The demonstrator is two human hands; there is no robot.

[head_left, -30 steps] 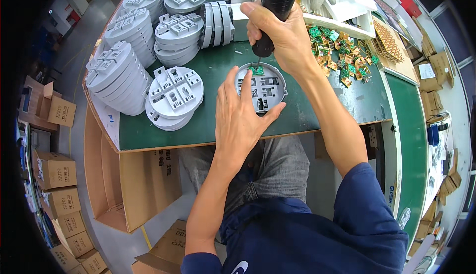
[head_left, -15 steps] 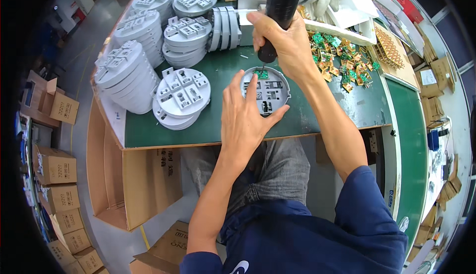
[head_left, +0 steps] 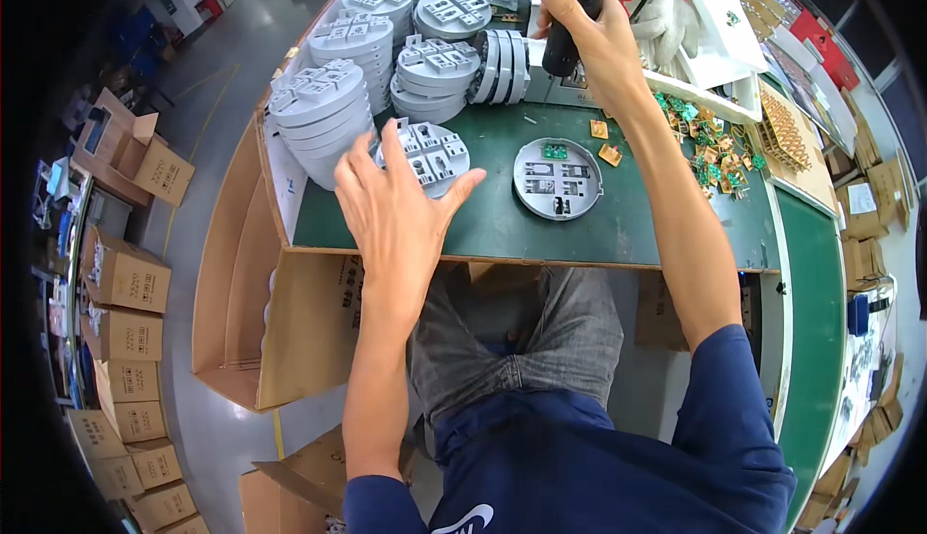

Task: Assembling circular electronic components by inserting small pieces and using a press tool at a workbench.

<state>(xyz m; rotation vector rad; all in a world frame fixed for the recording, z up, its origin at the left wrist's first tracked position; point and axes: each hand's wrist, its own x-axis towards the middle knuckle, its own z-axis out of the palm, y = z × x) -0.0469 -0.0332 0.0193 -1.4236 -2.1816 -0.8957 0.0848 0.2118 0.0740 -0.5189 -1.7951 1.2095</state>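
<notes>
A black handheld power screwdriver point(head_left: 576, 17) is gripped in my right hand point(head_left: 608, 46), raised over the back of the green table. Lower down on the table, apart from both hands, lies a round grey plastic housing point(head_left: 548, 203) with its compartments facing up. A small green circuit board point(head_left: 554, 152) sits in its far end. My left hand point(head_left: 394, 191) is open, thumb and fingers spread around a short stack of grey discs point(head_left: 446, 153) with raised blocks on top. Whether the fingers touch these discs I cannot tell.
Taller stacks of grey discs point(head_left: 323, 114) line the left and back of the table. Small brass parts with green boards point(head_left: 715, 148) lie heaped at the right, and two loose brass pieces point(head_left: 608, 154) rest nearer the housing. A white foam tray point(head_left: 744, 99) stands behind the heap.
My left hand has let go of the housing and moved left to the short disc stack. The screwdriver has lifted off the green board. Two brass pieces now show beside the housing.
</notes>
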